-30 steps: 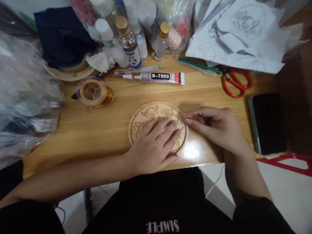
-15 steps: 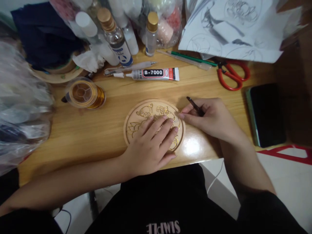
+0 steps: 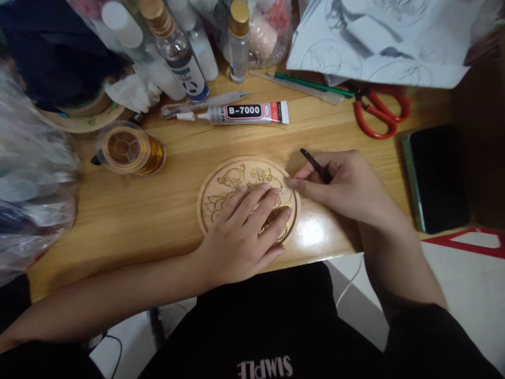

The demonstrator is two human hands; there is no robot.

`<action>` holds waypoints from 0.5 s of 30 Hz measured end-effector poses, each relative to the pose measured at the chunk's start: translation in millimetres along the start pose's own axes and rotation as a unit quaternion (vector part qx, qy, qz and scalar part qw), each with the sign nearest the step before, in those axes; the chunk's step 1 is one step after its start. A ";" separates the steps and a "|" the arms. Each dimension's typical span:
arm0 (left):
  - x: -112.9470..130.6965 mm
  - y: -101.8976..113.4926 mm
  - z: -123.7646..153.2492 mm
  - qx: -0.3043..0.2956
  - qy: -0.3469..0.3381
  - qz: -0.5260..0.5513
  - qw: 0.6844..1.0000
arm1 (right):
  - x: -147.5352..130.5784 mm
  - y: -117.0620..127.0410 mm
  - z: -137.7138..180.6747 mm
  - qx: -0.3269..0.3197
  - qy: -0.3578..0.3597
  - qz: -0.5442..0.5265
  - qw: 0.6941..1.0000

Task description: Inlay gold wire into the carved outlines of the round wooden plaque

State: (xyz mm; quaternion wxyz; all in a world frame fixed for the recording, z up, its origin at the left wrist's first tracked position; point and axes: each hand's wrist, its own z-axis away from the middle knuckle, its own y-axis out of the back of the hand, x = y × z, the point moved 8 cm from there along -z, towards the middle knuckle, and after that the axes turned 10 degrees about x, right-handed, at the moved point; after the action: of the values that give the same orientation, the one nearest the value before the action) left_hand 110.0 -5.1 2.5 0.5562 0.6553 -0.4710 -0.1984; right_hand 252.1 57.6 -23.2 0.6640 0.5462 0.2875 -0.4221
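- Resting palm down across the near middle of the round wooden board point(image 3: 248, 167), the left hand point(image 3: 244, 226) has its fingers slightly spread and laid over part of the gold line design point(image 3: 233, 182).
- The board, the landmark for the rest, lies flat on the worktop point(image 3: 130, 226) near its front edge; curling gold outlines show on its face beyond and around the fingers.
- At the board's right rim is the right hand point(image 3: 347, 181), its thumb and forefinger brought together at the very edge; whether they pinch something thin there cannot be told.
- A dark slender tool point(image 3: 315, 165) is tucked in that same right hand, its tip pointing up and away. The two hands are apart from each other.
- Directly beyond the board lies a glue tube point(image 3: 246, 111) marked B-7000, with a pale pen point(image 3: 223, 99) just behind it.
- Left of the board and a little farther back is a clear spool point(image 3: 153, 153) wound with gold wire.
- Beyond and to the right of the board are red-handled scissors point(image 3: 384, 115) and a green pencil point(image 3: 311, 84), with sheets of drawings point(image 3: 379, 55) behind them.
- Well to the board's right lies a dark-screened phone point(image 3: 440, 179).
- Behind the tube, farthest from the board, stand a gold-capped bottle point(image 3: 239, 50) and a larger labelled bottle point(image 3: 187, 76).
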 end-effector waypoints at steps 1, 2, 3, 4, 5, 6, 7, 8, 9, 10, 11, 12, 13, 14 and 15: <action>0.2 0.3 -0.2 0.001 -0.001 -0.001 1.000 | -0.2 0.3 0.2 0.000 -0.001 0.001 1.000; 0.4 0.5 -0.4 0.003 -0.002 -0.001 1.000 | -0.6 0.8 0.4 0.002 -0.001 0.002 1.000; 0.5 0.6 -0.5 0.003 -0.003 -0.002 1.000 | -1.1 1.3 0.6 0.004 -0.002 0.003 1.000; 0.6 0.8 -0.6 0.003 -0.003 -0.002 1.000 | -1.7 1.8 0.7 0.006 -0.001 0.004 1.000; 0.7 0.9 -0.7 0.004 -0.003 -0.001 1.000 | -2.2 2.2 0.8 0.007 -0.001 0.006 1.000; 0.8 1.1 -0.8 0.004 -0.004 -0.001 1.000 | -2.7 2.6 0.9 0.009 0.000 0.006 1.000; 0.8 1.2 -0.8 0.004 -0.004 -0.002 1.000 | -3.0 2.7 0.9 0.009 0.000 0.005 1.000; 0.8 1.3 -0.9 0.004 -0.005 -0.002 1.000 | -3.2 2.7 0.9 0.009 0.000 0.004 1.000; 0.7 1.3 -0.9 0.003 -0.005 -0.004 1.000 | -3.3 2.7 0.9 0.009 0.000 0.001 1.000; 0.6 1.2 -0.9 0.002 -0.005 -0.005 1.000 | -3.3 2.8 0.8 0.010 0.000 -0.001 1.000; 0.5 1.0 -0.9 0.001 -0.005 -0.006 1.000 | -3.3 2.8 0.7 0.011 -0.001 -0.003 1.000; 0.4 0.9 -0.9 0.001 -0.006 -0.006 1.000 | -3.3 2.9 0.7 0.012 0.000 -0.003 1.000; 0.4 0.8 -0.9 0.001 -0.007 -0.006 1.000 | -3.3 3.0 0.6 0.012 0.000 -0.002 1.000; 0.5 0.8 -0.9 0.002 -0.008 -0.006 1.000 | -3.5 3.1 0.6 0.013 0.002 -0.002 1.000; 0.6 0.9 -0.9 0.004 -0.009 -0.005 1.000 | -3.8 3.0 0.7 0.012 0.003 -0.001 1.000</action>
State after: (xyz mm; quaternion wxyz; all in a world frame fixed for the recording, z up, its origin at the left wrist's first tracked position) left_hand 110.6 -5.1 3.8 0.5484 0.6578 -0.4738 -0.2052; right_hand 252.8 58.1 -18.4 0.6562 0.5553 0.2847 -0.4243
